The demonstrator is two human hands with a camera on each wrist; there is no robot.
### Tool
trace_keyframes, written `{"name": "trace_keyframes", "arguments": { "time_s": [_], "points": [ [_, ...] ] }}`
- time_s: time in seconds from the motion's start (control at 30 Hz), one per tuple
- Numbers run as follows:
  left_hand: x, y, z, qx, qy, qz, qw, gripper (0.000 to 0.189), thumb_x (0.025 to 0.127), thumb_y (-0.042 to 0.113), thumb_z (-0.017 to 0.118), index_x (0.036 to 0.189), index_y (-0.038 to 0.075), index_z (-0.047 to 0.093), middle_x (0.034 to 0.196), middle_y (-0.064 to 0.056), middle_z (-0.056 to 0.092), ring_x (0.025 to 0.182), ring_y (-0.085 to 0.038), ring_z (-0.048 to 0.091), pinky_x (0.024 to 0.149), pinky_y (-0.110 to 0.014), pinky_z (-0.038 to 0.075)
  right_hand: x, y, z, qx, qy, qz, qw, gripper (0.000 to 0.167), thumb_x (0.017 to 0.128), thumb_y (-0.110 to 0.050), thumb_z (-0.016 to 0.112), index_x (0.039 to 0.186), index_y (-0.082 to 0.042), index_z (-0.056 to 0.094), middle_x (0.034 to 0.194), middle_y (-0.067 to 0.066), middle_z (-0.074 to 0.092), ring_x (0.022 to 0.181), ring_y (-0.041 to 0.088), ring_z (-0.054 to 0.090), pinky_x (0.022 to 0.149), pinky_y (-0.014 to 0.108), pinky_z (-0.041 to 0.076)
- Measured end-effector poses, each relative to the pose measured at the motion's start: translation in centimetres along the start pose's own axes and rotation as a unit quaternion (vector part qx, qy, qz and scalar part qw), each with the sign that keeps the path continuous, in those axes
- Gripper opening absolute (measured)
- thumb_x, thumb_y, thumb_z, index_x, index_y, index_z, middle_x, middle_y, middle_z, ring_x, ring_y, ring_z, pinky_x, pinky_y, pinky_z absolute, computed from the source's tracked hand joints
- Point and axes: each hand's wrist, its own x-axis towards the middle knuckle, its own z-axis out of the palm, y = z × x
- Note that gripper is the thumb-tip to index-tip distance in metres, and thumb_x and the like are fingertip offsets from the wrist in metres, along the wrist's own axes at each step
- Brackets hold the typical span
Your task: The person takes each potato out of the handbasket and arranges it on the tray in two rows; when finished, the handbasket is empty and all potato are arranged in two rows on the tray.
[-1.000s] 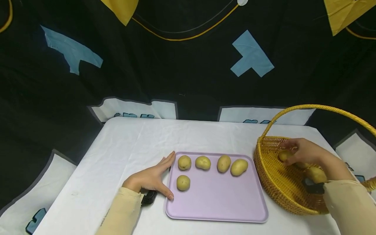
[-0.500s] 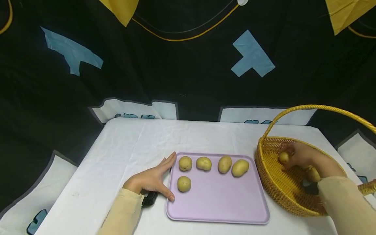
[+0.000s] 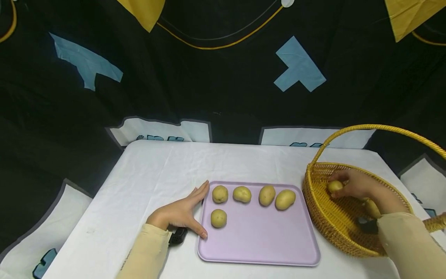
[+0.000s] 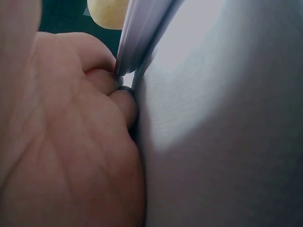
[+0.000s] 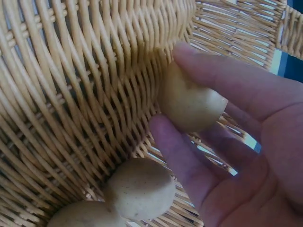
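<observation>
In the head view my left hand (image 3: 175, 212) rests at the left side of a lilac tray (image 3: 265, 242), thumb and fingers spread along its rim. Five-finger contact is partly hidden; the left wrist view shows fingers against the tray's edge (image 4: 142, 38). My right hand (image 3: 360, 184) is down inside a yellow wicker basket (image 3: 322, 224), pinching a potato (image 5: 191, 104) between thumb and fingers, close to the woven wall. Below it in the right wrist view lie two more potatoes, one speckled potato (image 5: 142, 189) and another potato (image 5: 87, 216) cut by the frame.
Along the tray's far side several potatoes form a row, from a round potato (image 3: 220, 194) to an oblong potato (image 3: 285, 200). Another potato (image 3: 218, 218) sits nearer at the left. The basket's tall handle (image 3: 376, 127) arches above my right arm. White cloth (image 3: 139, 166) covers the table.
My right hand has lowered deeper into the basket and closed its fingers round the potato, which shifted slightly. My left hand has stayed at the tray's edge.
</observation>
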Motion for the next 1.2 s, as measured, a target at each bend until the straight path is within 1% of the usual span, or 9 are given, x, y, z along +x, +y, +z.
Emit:
{"name": "trace_keyframes", "arguments": {
  "time_s": [0.1, 0.2, 0.4, 0.63, 0.77, 0.87, 0.97, 1.1, 1.2],
  "points": [
    [0.0, 0.0, 0.0, -0.001, 0.0, -0.002, 1.0, 0.147, 0.056, 0.042, 0.099, 0.163, 0.012, 0.002, 0.168, 0.0, -0.008, 0.151, -0.032, -0.009, 0.12, -0.054, 0.005, -0.1, -0.1, 0.0, 0.001, 0.014, -0.013, 0.9998, 0.057, 0.08, -0.023, 0.086, 0.124, 0.006, 0.064, 0.119, 0.028, 0.061, 0.101, 0.036, 0.057, 0.084, 0.049, 0.051],
    [0.1, -0.1, 0.0, -0.002, 0.0, -0.001, 1.0, 0.146, 0.056, 0.041, 0.099, 0.163, 0.012, 0.002, 0.168, 0.0, -0.007, 0.151, -0.032, -0.008, 0.12, -0.054, 0.005, -0.3, -0.3, 0.0, 0.011, 0.025, -0.011, 0.9996, 0.056, 0.081, -0.024, 0.085, 0.125, 0.005, 0.064, 0.12, 0.027, 0.06, 0.1, 0.035, 0.056, 0.083, 0.046, 0.051],
    [0.3, -0.2, 0.0, 0.001, -0.002, -0.001, 1.0, 0.146, 0.057, 0.042, 0.098, 0.163, 0.011, 0.002, 0.168, -0.001, -0.008, 0.151, -0.033, -0.008, 0.12, -0.054, 0.005, -1.2, -0.8, -0.2, 0.025, 0.06, -0.016, 0.9978, 0.062, 0.083, -0.033, 0.084, 0.13, 0.002, 0.063, 0.127, 0.026, 0.06, 0.103, 0.035, 0.059, 0.078, 0.039, 0.053],
    [0.4, -0.2, 0.1, 0.003, 0.0, 0.002, 1.0, 0.146, 0.057, 0.042, 0.098, 0.162, 0.011, 0.002, 0.168, -0.003, -0.007, 0.151, -0.035, -0.008, 0.119, -0.055, 0.004, -2.4, -2.5, -0.7, 0.064, 0.099, 0.017, 0.9928, 0.071, 0.082, -0.042, 0.083, 0.135, -0.002, 0.059, 0.13, 0.025, 0.056, 0.107, 0.036, 0.055, 0.079, 0.037, 0.052],
    [0.2, -0.2, 0.1, 0.003, 0.001, -0.003, 1.0, 0.147, 0.056, 0.042, 0.098, 0.163, 0.012, 0.002, 0.168, -0.002, -0.007, 0.151, -0.035, -0.008, 0.119, -0.056, 0.004, -3.1, -3.9, -0.7, 0.086, 0.126, 0.019, 0.988, 0.071, 0.083, -0.044, 0.082, 0.136, -0.004, 0.058, 0.132, 0.023, 0.054, 0.112, 0.038, 0.054, 0.082, 0.037, 0.05],
    [0.0, -0.3, 0.1, 0.006, 0.002, -0.003, 1.0, 0.147, 0.056, 0.042, 0.098, 0.163, 0.011, 0.002, 0.168, -0.002, -0.007, 0.151, -0.035, -0.008, 0.119, -0.056, 0.003, -3.5, -5.1, -0.4, 0.113, 0.144, 0.013, 0.9831, 0.07, 0.085, -0.043, 0.081, 0.138, -0.005, 0.057, 0.134, 0.022, 0.054, 0.115, 0.038, 0.054, 0.083, 0.035, 0.05],
    [0.0, -0.3, 0.1, 0.007, 0.004, -0.001, 1.0, 0.147, 0.055, 0.042, 0.098, 0.163, 0.011, 0.002, 0.168, -0.002, -0.007, 0.151, -0.035, -0.008, 0.119, -0.056, 0.004, -3.8, -6.1, 0.0, 0.138, 0.158, 0.009, 0.9778, 0.071, 0.084, -0.043, 0.081, 0.139, -0.006, 0.057, 0.134, 0.02, 0.055, 0.114, 0.036, 0.054, 0.083, 0.03, 0.05],
    [0.0, -0.3, 0.1, 0.006, 0.003, 0.003, 1.0, 0.147, 0.055, 0.041, 0.098, 0.163, 0.011, 0.002, 0.168, -0.002, -0.007, 0.151, -0.036, -0.008, 0.119, -0.057, 0.004, -4.4, -7.3, 1.0, 0.167, 0.173, 0.005, 0.9706, 0.07, 0.084, -0.042, 0.082, 0.14, -0.007, 0.057, 0.133, 0.017, 0.057, 0.112, 0.029, 0.054, 0.084, 0.029, 0.048],
    [0.2, -0.2, 0.1, 0.01, 0.002, 0.006, 0.9999, 0.147, 0.055, 0.042, 0.098, 0.163, 0.011, 0.002, 0.168, -0.002, -0.007, 0.151, -0.036, -0.008, 0.119, -0.056, 0.004, -4.8, -8.1, 1.9, 0.178, 0.192, -0.021, 0.9649, 0.065, 0.085, -0.036, 0.083, 0.137, -0.006, 0.059, 0.13, 0.016, 0.06, 0.107, 0.023, 0.058, 0.082, 0.027, 0.05]
  ]
}}
